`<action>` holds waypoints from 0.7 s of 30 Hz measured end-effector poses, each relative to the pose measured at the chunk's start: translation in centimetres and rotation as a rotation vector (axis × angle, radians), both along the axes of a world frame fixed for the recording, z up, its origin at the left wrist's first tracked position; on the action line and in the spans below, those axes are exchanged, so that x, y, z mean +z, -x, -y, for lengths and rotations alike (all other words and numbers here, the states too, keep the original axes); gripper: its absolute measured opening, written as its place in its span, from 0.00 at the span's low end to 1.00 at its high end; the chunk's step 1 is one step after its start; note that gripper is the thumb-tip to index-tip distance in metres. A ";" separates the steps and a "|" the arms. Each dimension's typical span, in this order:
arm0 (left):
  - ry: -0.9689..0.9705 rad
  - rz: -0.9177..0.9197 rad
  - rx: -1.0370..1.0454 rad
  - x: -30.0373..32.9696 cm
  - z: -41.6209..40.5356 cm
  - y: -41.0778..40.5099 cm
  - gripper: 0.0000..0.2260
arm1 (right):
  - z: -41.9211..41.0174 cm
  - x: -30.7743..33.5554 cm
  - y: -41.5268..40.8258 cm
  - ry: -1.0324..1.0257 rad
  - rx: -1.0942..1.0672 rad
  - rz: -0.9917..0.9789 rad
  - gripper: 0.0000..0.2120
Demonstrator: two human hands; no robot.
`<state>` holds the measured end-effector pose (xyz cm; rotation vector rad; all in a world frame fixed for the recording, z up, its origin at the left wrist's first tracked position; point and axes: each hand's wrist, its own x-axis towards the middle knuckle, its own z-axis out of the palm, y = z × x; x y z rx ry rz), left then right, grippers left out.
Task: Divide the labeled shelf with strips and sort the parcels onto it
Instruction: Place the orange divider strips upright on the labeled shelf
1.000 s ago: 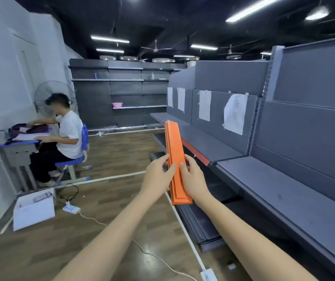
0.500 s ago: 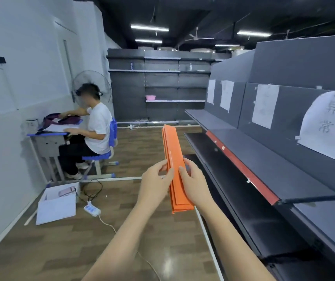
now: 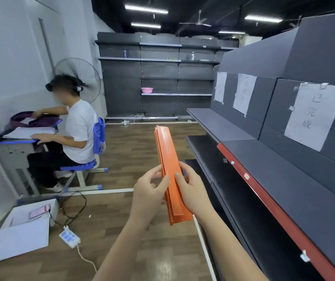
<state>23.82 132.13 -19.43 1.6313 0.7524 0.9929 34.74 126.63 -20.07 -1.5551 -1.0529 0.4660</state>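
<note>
Both hands, left hand [image 3: 149, 191] and right hand [image 3: 192, 191], pinch seemingly several stacked orange strips [image 3: 167, 165].

One view only, head-worn, wide-angle. Looks forward and slightly down along an aisle, from standing height. Nearest: both forearms rising from the bottom edge, left hand [image 3: 150, 192] and right hand [image 3: 191, 192] at centre, close to the lens, with orange strips [image 3: 167, 159] between them. Right side: grey shelf [image 3: 284, 173] running away from the lens, paper labels [image 3: 315, 116] on its back panel. Left side, further off: seated person [image 3: 77, 128] at a desk [image 3: 10, 142]. Far end: back shelving [image 3: 158, 78]. Straight lines bowed toward the edges. No second view to overlap.
</note>
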 end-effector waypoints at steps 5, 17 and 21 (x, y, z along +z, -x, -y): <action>-0.023 -0.013 -0.048 -2.0 -13.4 -8.1 0.13 | -12.7 -1.9 -7.9 -0.011 -0.078 -0.008 0.17; -0.178 -0.061 -0.259 1.1 -40.0 -32.6 0.12 | -37.5 0.4 -30.2 -0.087 -0.327 -0.142 0.18; -0.130 -0.038 -0.357 -0.8 -46.6 -40.5 0.14 | -44.5 -1.6 -37.7 -0.103 -0.357 -0.218 0.18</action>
